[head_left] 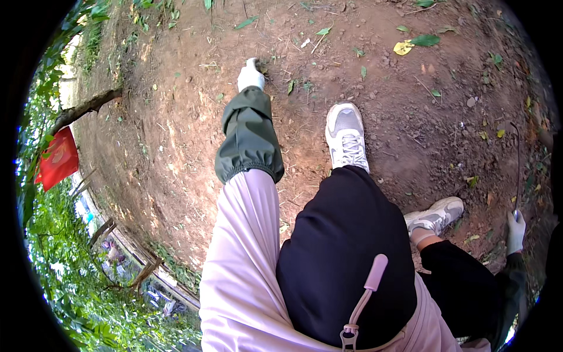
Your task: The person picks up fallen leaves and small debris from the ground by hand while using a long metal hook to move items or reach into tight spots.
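My left hand (pixel 251 76), in a white glove below a dark green sleeve cover, reaches down to the bare soil (pixel 308 145) ahead of me. Its fingers are partly hidden, and whether they grip anything cannot be made out. Small leaves and dry stems lie around it. Far to the right, my right hand (pixel 516 232), also white-gloved, is closed around the lower end of a thin metal tool with a bent tip (pixel 518 169). The tool points away from me, over soil with scattered leaves.
My two light sneakers (pixel 347 136) (pixel 437 214) stand on the dirt. On the left a broken branch (pixel 88 109) juts in beside a red bag or cloth (pixel 60 158). Leafy plants (pixel 66 246) and wooden stubs (pixel 145 273) line that edge. A yellow leaf (pixel 403 47) lies ahead.
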Motion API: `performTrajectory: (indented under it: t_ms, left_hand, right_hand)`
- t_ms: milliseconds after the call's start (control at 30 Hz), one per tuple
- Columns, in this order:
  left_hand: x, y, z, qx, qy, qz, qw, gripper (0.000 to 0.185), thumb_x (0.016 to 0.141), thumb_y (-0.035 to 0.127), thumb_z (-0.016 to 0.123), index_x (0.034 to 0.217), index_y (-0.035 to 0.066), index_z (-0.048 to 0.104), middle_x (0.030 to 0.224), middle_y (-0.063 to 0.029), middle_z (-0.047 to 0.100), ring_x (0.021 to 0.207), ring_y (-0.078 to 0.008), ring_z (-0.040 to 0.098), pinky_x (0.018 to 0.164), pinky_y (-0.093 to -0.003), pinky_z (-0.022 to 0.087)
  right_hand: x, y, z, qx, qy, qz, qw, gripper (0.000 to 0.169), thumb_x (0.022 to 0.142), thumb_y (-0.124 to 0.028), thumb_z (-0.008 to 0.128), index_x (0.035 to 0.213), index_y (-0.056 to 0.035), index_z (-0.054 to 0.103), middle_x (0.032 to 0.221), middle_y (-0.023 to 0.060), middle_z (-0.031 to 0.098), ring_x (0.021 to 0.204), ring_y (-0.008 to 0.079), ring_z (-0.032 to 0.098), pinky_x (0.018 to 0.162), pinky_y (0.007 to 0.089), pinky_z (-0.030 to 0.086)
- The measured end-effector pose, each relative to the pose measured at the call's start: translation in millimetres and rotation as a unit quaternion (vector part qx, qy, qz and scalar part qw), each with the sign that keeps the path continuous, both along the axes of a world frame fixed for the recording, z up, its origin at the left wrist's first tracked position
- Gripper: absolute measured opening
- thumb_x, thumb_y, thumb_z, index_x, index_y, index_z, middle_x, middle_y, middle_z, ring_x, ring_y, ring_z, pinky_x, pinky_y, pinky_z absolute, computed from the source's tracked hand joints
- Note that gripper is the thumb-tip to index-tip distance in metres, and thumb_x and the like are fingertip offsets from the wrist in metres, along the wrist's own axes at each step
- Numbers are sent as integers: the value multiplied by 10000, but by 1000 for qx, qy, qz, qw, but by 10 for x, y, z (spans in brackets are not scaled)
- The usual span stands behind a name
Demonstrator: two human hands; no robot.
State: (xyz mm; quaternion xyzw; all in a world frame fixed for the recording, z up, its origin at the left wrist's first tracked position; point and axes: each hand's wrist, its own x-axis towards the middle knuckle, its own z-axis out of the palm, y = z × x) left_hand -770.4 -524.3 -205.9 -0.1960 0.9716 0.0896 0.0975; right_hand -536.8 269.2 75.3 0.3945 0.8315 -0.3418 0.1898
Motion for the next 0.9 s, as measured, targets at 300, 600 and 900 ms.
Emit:
performTrajectory:
  t_ms: [300, 600, 900]
  left_hand:
    - [340, 344, 381, 168, 46, -27, 984, 350, 789, 233, 594, 1074, 43, 520, 969, -217, 586, 911, -368, 563, 812, -403, 454]
    - [567, 1049, 363, 128, 65, -26, 989, 429, 764, 334, 659, 1014, 14, 519, 1018, -197, 540, 902, -332, 567, 779, -403, 457]
    - [1812, -347, 772, 443, 35, 258, 858, 268, 816, 114, 610, 1061, 39, 530, 891, -93, 621, 664, -135, 588, 528, -259, 486]
  right_hand:
    - [-61, 8, -98, -20, -16, 14, 1000, 191, 814, -223, 639, 839, -69, 528, 584, -61, 436, 479, 35, 393, 439, 199, 298]
    - [-30, 262, -359, -52, 16, 81, 995, 316, 827, -206, 610, 1044, 14, 542, 854, 4, 566, 717, 80, 502, 651, 224, 413]
    - [-135, -338, -86, -65, -20, -35, 997, 176, 848, -210, 587, 795, -121, 445, 508, -25, 403, 329, 81, 342, 305, 236, 278]
